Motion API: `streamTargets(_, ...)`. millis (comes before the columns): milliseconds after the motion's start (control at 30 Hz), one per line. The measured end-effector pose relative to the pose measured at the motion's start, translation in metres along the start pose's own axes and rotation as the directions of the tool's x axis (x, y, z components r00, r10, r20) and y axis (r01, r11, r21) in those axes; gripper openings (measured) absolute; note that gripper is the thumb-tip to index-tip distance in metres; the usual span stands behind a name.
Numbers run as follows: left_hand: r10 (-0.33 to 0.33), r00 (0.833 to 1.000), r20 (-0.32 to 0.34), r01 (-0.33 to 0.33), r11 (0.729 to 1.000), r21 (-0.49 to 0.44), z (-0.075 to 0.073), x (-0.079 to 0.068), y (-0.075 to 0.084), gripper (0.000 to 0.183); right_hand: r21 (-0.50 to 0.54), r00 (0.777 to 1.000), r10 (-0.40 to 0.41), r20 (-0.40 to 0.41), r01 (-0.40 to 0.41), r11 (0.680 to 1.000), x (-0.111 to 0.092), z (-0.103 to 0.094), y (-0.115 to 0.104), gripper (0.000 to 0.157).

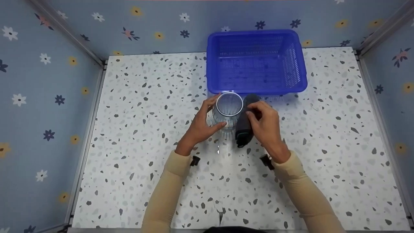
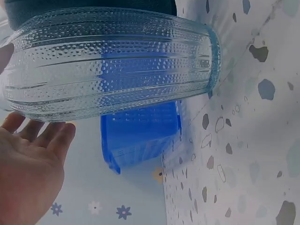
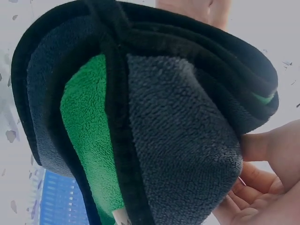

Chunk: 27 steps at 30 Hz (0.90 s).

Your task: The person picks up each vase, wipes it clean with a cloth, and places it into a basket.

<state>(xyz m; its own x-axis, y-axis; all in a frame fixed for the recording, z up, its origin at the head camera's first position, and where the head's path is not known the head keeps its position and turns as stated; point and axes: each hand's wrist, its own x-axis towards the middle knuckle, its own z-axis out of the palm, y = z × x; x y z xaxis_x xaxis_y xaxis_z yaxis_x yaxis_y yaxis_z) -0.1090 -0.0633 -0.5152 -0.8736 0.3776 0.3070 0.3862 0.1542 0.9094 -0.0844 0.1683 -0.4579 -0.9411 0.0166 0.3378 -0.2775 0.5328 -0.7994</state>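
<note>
A clear ribbed glass vase [image 1: 228, 119] is upright near the middle of the table, its round mouth facing up. Around its left side, my left hand [image 1: 201, 126] holds it between fingers and thumb. Dimpled bands run along the glass vase [image 2: 112, 61] in the left wrist view; whether its base touches the table I cannot tell. My right hand [image 1: 266, 124] pinches a dark grey cloth [image 1: 243, 124] just right of the vase. In the right wrist view the cloth [image 3: 183, 131] is folded, with black edging, a green inner face and a small white label.
A blue plastic basket [image 1: 252, 76] with slotted sides stands behind the vase, against the back wall. The speckled white table [image 1: 145, 129] is bordered by flowered blue panels [image 1: 48, 97] at the back and both sides.
</note>
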Motion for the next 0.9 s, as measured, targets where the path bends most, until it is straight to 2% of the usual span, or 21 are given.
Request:
streamTargets(233,-0.029,0.993,-0.115,0.031,0.999,0.017,0.014,-0.001,0.003,0.087,0.004,1.0,-0.003,-0.01,0.003,1.0,-0.003,-0.001,0.002,0.009)
streamTargets(400,-0.042,0.979,-0.2,0.077,0.983,0.167,0.029,0.001,0.008,0.101,0.007,1.0,-0.007,-0.013,0.007,1.0,-0.005,-0.003,0.003,0.009)
streamTargets(533,-0.063,0.968,-0.242,0.126,0.959,0.253,0.037,0.002,0.01,0.103,0.006,1.0,-0.004,-0.015,0.004,1.0,-0.005,-0.004,0.004,0.008)
streamTargets(600,-0.051,0.97,-0.237,0.117,0.955,0.273,0.037,0.002,0.01,0.102,0.003,1.0,-0.006,-0.013,0.006,1.0,-0.005,-0.004,0.005,0.008)
streamTargets(700,-0.01,0.982,-0.19,0.057,0.967,0.247,0.031,0.002,0.006,0.091,0.001,1.0,-0.01,-0.008,0.01,1.0,-0.005,-0.005,0.005,0.008)
streamTargets(800,0.028,0.994,-0.11,-0.011,0.988,0.151,0.02,0.003,0.002,0.08,0.005,1.0,-0.014,-0.004,0.014,1.0,-0.005,-0.005,0.006,0.009)
streamTargets(900,0.018,0.999,-0.042,-0.016,0.998,0.058,0.01,0.005,0.002,0.074,0.006,1.0,-0.016,-0.005,0.016,1.0,-0.004,-0.004,0.006,0.008)
